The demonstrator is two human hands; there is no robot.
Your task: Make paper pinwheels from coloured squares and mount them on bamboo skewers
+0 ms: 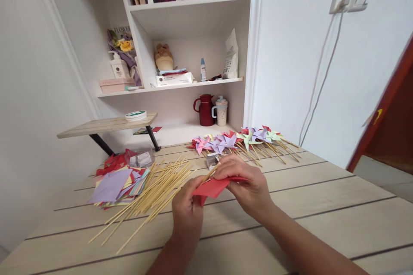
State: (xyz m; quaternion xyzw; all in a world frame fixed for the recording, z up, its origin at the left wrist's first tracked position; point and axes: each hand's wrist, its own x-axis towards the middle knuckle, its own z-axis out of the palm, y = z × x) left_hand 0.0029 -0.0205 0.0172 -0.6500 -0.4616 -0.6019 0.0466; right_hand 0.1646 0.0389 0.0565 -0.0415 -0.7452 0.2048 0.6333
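Head view: left fingers (191, 189) and right fingers (228, 169) both pinched on red paper (211, 188) over tabletop (322, 210); sticks (161, 191) lie left.

- Paper (211, 188) is resting between left hand (188, 206) and right hand (248, 182).
- Nine o'clock from them: sticks (156, 192) are lying on the table (322, 217), sheets (110, 184) lying beyond.
- One o'clock: pinwheels (223, 142) are lying.
- Twelve o'clock: a jug (206, 111) is standing left of a cup (222, 114).
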